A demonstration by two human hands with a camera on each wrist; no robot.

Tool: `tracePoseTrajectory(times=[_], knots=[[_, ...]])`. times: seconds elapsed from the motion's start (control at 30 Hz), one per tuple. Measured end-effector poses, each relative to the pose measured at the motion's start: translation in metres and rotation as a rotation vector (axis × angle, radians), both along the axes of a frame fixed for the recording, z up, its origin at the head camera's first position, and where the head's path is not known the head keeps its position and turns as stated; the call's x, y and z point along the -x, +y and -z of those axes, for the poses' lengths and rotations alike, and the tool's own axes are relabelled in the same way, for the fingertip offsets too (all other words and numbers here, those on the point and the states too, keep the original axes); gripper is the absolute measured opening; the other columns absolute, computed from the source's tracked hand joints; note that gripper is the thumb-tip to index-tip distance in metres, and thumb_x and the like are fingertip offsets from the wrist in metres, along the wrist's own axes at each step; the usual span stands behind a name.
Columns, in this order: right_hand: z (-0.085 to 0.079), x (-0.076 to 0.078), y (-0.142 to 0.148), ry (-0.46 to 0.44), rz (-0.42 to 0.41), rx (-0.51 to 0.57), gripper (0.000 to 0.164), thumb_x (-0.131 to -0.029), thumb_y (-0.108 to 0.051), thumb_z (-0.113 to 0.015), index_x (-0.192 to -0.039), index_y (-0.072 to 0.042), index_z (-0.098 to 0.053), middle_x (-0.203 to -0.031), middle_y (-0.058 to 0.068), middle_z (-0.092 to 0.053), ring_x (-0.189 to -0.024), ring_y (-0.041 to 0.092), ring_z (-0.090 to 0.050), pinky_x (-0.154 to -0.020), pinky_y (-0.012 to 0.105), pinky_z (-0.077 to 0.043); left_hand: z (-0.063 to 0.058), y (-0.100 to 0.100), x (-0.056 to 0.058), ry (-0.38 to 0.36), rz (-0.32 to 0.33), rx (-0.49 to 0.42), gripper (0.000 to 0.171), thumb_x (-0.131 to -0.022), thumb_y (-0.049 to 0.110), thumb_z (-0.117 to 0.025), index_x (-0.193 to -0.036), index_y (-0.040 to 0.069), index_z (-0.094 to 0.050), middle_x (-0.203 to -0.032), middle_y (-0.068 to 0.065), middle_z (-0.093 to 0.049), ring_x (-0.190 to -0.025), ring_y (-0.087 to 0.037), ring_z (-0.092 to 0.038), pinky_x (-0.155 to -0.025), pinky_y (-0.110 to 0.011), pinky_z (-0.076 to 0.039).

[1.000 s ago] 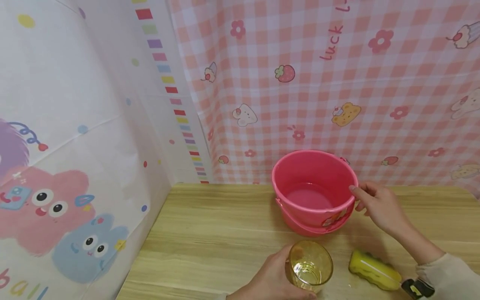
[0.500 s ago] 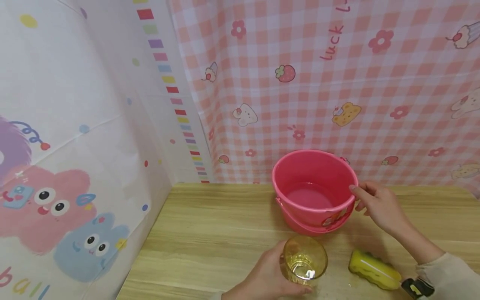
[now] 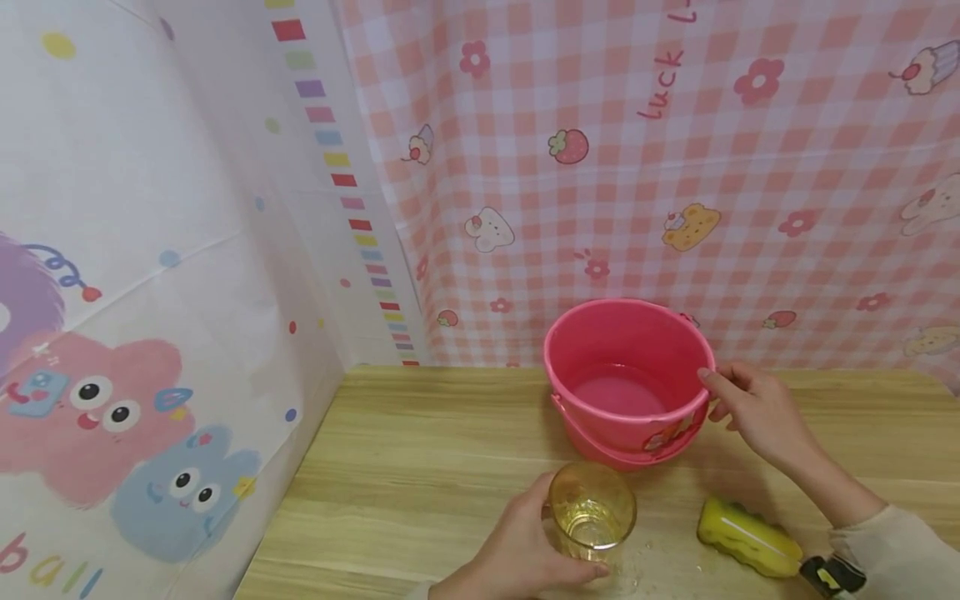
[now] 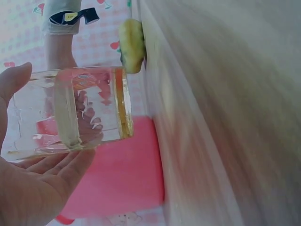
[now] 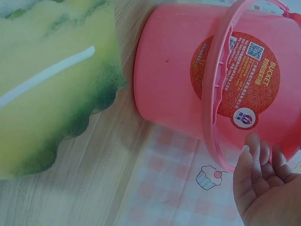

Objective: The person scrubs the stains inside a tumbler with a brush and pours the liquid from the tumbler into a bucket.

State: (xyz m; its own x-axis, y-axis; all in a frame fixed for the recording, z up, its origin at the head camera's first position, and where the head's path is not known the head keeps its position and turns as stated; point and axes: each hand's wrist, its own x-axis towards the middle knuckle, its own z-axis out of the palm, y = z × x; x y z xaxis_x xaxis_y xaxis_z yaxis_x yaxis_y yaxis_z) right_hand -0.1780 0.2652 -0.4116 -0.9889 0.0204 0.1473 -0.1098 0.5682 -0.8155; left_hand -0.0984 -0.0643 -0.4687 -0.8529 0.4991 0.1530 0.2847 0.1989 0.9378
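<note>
Fingers [image 4: 70, 172] of the left hand [image 3: 513, 546] curl round one amber-tinted, cylindrical clear-glass tumbler [image 3: 592, 508], gripping it with the thumb on the near side. The tumbler is upright, mouth upward, held above one bench [image 3: 397, 467] with a pale wood-grain top; whether it contains liquid cannot be told. A few small clear drops [image 3: 636, 570] lie on the bench to its right. The right hand [image 3: 765, 417], second of two bare hands, pinches the rim of one round, pink plastic bucket [image 3: 622, 329]: thumb over the rim, four fingers along the outer wall. The bucket stands upright on the bench just beyond the tumbler, with one pink handle [image 5: 210, 89] lowered against its front and one round red label [image 5: 268, 84] on its side. To the right of the tumbler, near the right wrist, lies one elongated, yellow-and-green sponge [image 3: 750, 537] with a scalloped edge and one white stripe. One black strap [image 3: 832, 575] is fastened at the cuff of one beige sleeve [image 3: 900, 546] on the right arm. Behind the bench hangs one pink-and-white checked cloth [image 3: 637, 183], printed with flowers, strawberries and animals; at left, one white sheet [image 3: 112, 208] bears three cartoon figures, purple, pink and blue, the purple one only partly in view.
</note>
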Motion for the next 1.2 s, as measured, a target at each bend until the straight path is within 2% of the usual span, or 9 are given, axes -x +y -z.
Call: tracePoseTrajectory(times=[0.4, 0.93, 1.2], knots=[[0.0, 0.0, -0.001, 0.022, 0.0, 0.008, 0.045, -0.11, -0.035, -0.051, -0.116, 0.007, -0.066, -0.094, 0.018, -0.069, -0.07, 0.013, -0.065, -0.057, 0.033, -0.057, -0.006, -0.016, 0.008, 0.1, -0.06, -0.017, 0.091, -0.072, 0.019, -0.099, -0.149, 0.025, -0.051, -0.137, 0.009, -0.064, -0.127, -0.014, -0.06, -0.107, -0.037, -0.05], [0.0, 0.0, 0.0, 0.006, -0.004, 0.017, 0.048, -0.111, -0.037, -0.05, -0.121, 0.007, -0.066, -0.093, 0.015, -0.069, -0.07, 0.014, -0.065, -0.057, 0.032, -0.058, -0.015, -0.036, 0.013, 0.115, -0.155, 0.012, 0.09, -0.07, 0.026, -0.1, -0.147, 0.026, -0.053, -0.132, 0.009, -0.065, -0.123, -0.015, -0.062, -0.106, -0.037, -0.052], [0.0, -0.001, -0.001, -0.007, -0.004, 0.012, 0.05, -0.111, -0.04, -0.049, -0.123, 0.007, -0.065, -0.093, 0.016, -0.069, -0.07, 0.016, -0.065, -0.058, 0.033, -0.058, -0.019, -0.044, 0.021, 0.112, -0.192, 0.048, 0.091, -0.069, 0.027, -0.1, -0.147, 0.027, -0.053, -0.133, 0.011, -0.065, -0.124, -0.014, -0.062, -0.106, -0.041, -0.051]])
